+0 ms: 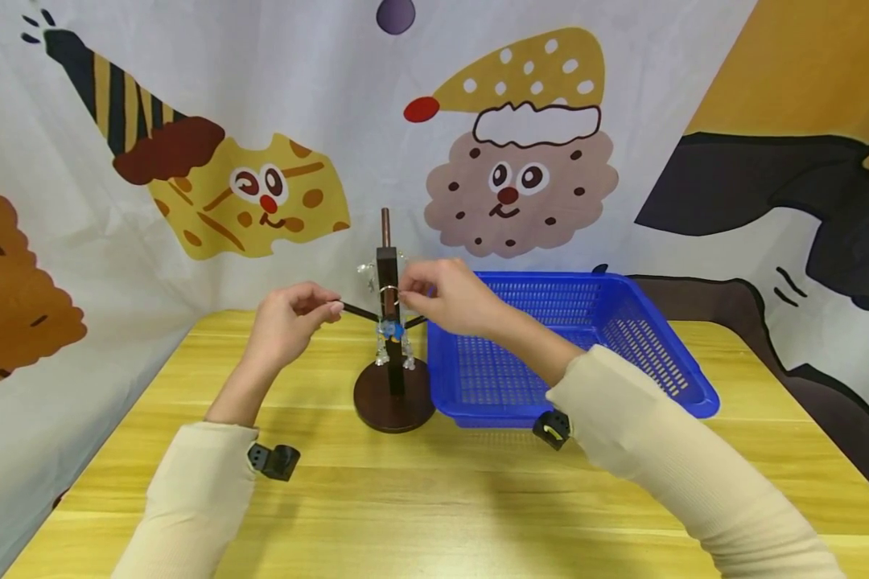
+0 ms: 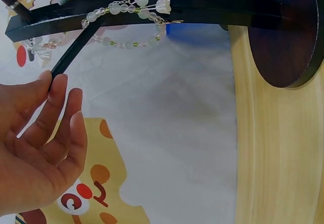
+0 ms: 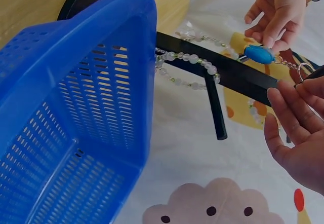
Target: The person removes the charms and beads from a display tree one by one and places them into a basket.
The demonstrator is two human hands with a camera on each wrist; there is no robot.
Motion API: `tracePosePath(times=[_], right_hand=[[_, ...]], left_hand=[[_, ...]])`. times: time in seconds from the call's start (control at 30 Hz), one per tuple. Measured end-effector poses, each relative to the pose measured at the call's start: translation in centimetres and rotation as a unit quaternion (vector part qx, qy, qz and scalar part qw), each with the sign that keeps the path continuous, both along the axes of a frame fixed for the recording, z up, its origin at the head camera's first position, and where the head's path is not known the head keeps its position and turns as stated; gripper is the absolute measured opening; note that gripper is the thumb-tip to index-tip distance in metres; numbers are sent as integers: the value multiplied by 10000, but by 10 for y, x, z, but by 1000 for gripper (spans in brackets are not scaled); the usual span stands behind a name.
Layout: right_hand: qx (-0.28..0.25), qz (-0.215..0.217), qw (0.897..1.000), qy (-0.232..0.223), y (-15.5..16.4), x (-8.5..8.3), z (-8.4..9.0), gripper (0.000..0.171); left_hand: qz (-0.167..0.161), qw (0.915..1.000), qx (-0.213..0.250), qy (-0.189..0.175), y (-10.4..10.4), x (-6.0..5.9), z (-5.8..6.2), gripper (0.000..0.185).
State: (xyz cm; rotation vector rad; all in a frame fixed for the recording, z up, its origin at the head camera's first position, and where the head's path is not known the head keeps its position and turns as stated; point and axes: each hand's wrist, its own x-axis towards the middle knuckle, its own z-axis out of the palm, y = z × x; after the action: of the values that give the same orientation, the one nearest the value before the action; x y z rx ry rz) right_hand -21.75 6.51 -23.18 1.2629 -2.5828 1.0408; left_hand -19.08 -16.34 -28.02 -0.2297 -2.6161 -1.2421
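A dark wooden jewellery stand point(image 1: 389, 273) on a round base point(image 1: 394, 402) rises at the table's middle. My left hand point(image 1: 331, 305) pinches the tip of the stand's left arm point(image 2: 66, 62) between thumb and fingers point(image 2: 56, 89). At the post, my right hand point(image 1: 405, 291) pinches the metal ring point(image 3: 302, 72) of a keychain. Its blue charm point(image 3: 259, 54) hangs against the post below the ring point(image 1: 393, 330). A pale bead bracelet point(image 2: 126, 11) is draped on the stand point(image 3: 188, 58). The right hand's fingertips point(image 3: 283, 100) curl beside the ring.
A blue plastic basket point(image 1: 623, 338) stands just right of the stand, its wall point(image 3: 76, 107) close to the base. A cartoon-printed cloth backdrop point(image 1: 521, 161) hangs behind the yellow wooden table point(image 1: 420, 498).
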Motion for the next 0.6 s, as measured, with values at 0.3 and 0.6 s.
tracePosePath(times=[0.3, 0.6], right_hand=[[-63, 427, 9991, 21, 7, 19, 7, 8], [-176, 747, 9969, 168, 14, 34, 13, 9]], left_hand=[[-12, 10000, 12, 27, 0, 1, 0, 19], [-9, 10000, 1, 12, 1, 1, 1, 19]])
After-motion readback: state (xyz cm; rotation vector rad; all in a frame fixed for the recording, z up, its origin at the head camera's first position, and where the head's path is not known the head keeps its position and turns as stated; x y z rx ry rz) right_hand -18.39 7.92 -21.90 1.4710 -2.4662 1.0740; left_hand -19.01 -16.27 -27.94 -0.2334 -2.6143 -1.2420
